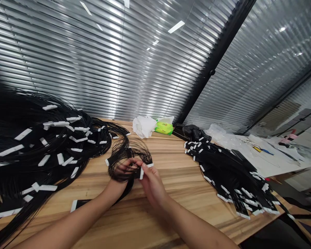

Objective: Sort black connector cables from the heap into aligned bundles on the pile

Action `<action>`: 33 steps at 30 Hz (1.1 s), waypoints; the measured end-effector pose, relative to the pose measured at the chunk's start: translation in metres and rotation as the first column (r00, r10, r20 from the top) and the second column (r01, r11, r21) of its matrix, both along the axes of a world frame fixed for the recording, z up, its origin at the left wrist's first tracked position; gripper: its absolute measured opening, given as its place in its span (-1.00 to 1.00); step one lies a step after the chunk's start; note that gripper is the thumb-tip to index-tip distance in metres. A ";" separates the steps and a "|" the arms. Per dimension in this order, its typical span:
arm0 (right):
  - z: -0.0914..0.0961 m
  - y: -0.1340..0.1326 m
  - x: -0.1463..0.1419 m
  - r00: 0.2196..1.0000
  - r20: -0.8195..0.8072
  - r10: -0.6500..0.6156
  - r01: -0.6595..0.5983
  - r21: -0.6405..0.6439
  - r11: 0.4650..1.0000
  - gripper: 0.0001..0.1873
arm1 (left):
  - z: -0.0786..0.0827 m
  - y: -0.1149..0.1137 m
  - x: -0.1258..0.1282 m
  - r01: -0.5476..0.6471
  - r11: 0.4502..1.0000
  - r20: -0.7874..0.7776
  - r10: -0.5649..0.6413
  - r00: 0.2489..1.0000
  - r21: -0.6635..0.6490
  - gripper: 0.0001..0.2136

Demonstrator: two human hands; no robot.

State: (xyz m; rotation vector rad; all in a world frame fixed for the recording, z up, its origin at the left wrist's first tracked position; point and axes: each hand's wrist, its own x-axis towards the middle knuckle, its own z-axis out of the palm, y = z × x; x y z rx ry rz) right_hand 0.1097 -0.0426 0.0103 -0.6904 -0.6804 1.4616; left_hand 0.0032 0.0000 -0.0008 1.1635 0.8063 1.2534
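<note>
Just above the pale wooden tabletop, left hand clamps a loop of thin black wires; right hand, beside it, pinches a flat white tag.

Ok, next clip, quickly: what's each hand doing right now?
Left hand: closed, holding a looped bundle of thin black strands.
Right hand: closed, pinching a white rectangular tag.
</note>
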 end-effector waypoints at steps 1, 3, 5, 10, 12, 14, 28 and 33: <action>0.003 0.002 0.003 0.998 0.004 -0.062 0.062 0.005 0.998 -0.69 | 0.000 -0.002 0.000 0.007 1.000 -0.031 -0.006 1.000 0.029 -0.80; 0.007 0.006 0.010 0.979 0.017 -0.201 0.201 0.005 0.979 -0.67 | -0.001 -0.005 -0.001 0.015 0.997 -0.155 -0.003 0.988 0.078 -0.76; 0.007 0.010 0.015 0.946 0.048 -0.322 0.323 -0.010 0.946 -0.67 | -0.001 -0.008 -0.003 -0.007 0.992 -0.286 0.044 0.957 0.128 -0.79; -0.004 0.014 0.017 0.910 0.167 -0.381 0.390 -0.024 0.921 -0.61 | 0.001 -0.012 -0.007 -0.018 0.992 -0.287 0.053 0.956 0.121 -0.81; -0.007 0.012 0.015 0.909 0.207 -0.362 0.370 -0.003 0.929 -0.58 | 0.003 -0.014 -0.008 0.000 0.994 -0.258 0.030 0.966 0.113 -0.80; -0.007 0.010 0.013 0.904 0.244 -0.351 0.358 0.016 0.934 -0.57 | 0.005 -0.016 -0.008 0.016 0.996 -0.247 0.006 0.969 0.087 -0.77; -0.009 0.007 0.010 0.892 0.344 -0.294 0.301 0.032 0.953 -0.62 | -0.001 -0.009 -0.010 -0.087 0.992 -0.247 0.108 0.963 0.094 -0.68; -0.009 0.007 0.010 0.883 0.379 -0.276 0.287 0.028 0.957 -0.61 | 0.000 -0.012 -0.010 -0.094 0.991 -0.301 0.119 0.946 0.098 -0.68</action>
